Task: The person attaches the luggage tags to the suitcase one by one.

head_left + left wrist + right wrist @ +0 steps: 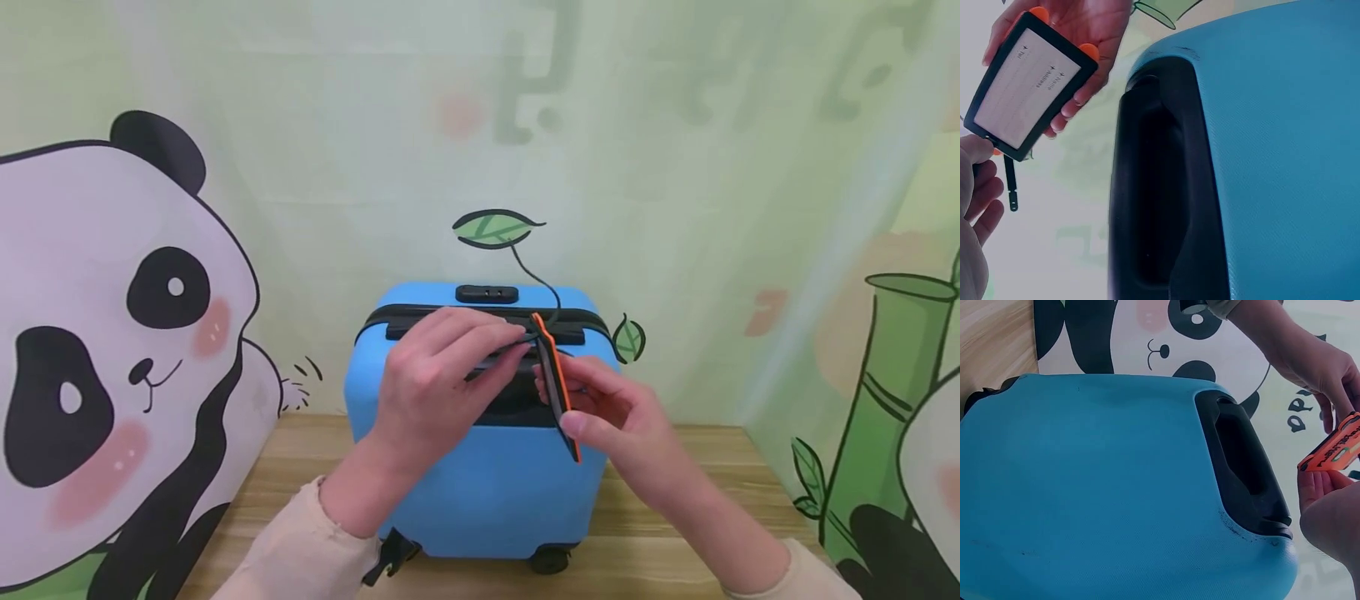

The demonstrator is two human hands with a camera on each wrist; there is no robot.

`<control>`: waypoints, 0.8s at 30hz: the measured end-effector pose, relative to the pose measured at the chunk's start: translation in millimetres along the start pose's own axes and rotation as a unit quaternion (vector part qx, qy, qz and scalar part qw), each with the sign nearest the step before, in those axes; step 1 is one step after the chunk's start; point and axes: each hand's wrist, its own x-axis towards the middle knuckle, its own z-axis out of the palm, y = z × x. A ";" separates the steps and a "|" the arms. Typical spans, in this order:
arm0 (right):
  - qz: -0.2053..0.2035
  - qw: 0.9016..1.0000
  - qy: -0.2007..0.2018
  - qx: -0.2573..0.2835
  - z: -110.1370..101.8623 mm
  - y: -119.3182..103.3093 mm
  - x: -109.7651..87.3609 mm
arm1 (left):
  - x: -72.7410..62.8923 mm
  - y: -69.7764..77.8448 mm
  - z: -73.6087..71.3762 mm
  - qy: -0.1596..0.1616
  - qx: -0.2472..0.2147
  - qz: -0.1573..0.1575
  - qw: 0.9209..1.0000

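A luggage tag (557,385), orange on one side and black-framed on the other, is held up over the suitcase top. My right hand (622,417) grips it by the edges, thumb on the near side. My left hand (438,375) pinches the black strap at the tag's upper end. In the left wrist view the tag's white card (1027,87) shows printed Name, Address and Tel lines, and the free strap end (1011,184) hangs below the left fingers. The orange face (1338,450) with dark lettering shows in the right wrist view.
The blue suitcase (502,492) stands upright on a wood-grain surface (660,533), close to a printed panda backdrop (360,167). It has a black carry handle (1147,187), a combination lock (487,293) on top and a black wheel (551,558) at the bottom.
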 end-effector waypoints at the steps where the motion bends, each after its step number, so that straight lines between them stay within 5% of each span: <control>1: 0.000 1.000 0.000 -0.001 0.2 0.2 -0.1 | -0.9 -0.6 0.5 0.000 0.003 0.002 1.000; 9: 0.001 1.000 -0.009 -0.011 2.1 0.5 1.4 | -9.6 -7.3 5.0 0.024 0.004 0.020 1.000; 24: -0.087 0.995 -0.027 -0.032 3.3 -2.4 12.6 | -10.7 -13.8 4.1 0.052 0.002 0.027 0.998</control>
